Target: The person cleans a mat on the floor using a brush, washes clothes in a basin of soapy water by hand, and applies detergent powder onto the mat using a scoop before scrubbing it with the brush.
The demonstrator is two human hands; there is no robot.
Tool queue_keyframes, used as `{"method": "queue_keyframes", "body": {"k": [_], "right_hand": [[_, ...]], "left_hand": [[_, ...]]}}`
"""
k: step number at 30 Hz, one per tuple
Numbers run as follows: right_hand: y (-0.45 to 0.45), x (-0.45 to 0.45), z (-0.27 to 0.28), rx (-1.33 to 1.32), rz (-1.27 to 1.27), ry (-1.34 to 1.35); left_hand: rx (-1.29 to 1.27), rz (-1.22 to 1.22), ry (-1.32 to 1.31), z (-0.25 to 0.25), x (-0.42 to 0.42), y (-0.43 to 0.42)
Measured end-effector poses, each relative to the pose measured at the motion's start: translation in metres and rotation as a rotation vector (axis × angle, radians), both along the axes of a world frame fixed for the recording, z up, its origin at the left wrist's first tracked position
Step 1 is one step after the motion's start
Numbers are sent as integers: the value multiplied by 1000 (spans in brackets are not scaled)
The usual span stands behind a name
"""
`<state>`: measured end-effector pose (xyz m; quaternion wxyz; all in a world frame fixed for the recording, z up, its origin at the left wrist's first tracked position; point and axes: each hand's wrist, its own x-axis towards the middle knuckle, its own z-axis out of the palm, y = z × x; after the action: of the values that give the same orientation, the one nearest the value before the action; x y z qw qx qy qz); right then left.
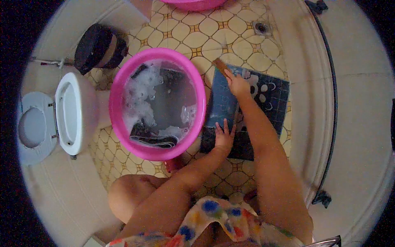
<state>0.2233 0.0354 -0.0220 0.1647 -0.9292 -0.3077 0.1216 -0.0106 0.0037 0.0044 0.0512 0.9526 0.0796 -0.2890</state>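
Note:
A dark patterned mat [273, 91] with a pale animal-face design lies flat on the tiled floor, its left part bluish. My right hand [238, 85] is closed around a brown scrubbing brush [221, 66], which rests at the mat's upper edge; its bristles are hidden. My left hand [224, 136] lies on the lower left part of the mat, fingers spread. To the left of the mat stands a pink basin [116, 103] of greyish, foamy water, with dark cloth partly under the surface.
A white toilet [68, 115] with its lid raised stands at the left. Behind it is a dark bin-like container [96, 49]. A floor drain [261, 28] lies at upper right. Part of another pink basin [195, 4] shows at the top. A dark rail [334, 103] runs along the right wall.

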Motion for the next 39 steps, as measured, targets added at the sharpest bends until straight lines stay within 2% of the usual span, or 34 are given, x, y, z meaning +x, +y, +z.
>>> {"method": "queue_keyframes", "body": {"k": [3,6,9,13,15,18,19,20,23,26,30,33,36,39], "right_hand": [[-7,-2,1,-51,-53,-39],[-44,-4,8,6,-141,54],[-65,-4,9,49,-215,-19],[-115,18,11,-86,-411,9],[-152,19,2,-60,-252,-157],[-167,-16,28,-257,67,21],[-165,-39,41,-223,150,140],[-165,-57,41,-291,338,190],[-167,-88,40,-116,401,59],[-152,-56,40,-262,327,98],[-135,-11,6,-152,17,-75],[-118,23,13,-241,-200,-1],[-126,32,28,-204,-265,-99],[-150,-13,57,-330,84,22]], "left_hand": [[-22,13,-15,-1,1,2],[-91,14,73,9,7,6],[-124,3,124,23,13,10],[-62,-28,139,8,11,7],[-75,-18,155,8,13,5],[-42,-12,143,9,16,2],[-38,-10,130,6,15,2],[-34,-8,117,0,13,1],[-15,-14,95,-7,10,0],[-16,-20,105,5,11,4],[-40,-20,110,5,12,7],[-51,-28,99,6,11,7],[-72,5,80,8,7,5],[-45,-36,87,14,9,7]]}}
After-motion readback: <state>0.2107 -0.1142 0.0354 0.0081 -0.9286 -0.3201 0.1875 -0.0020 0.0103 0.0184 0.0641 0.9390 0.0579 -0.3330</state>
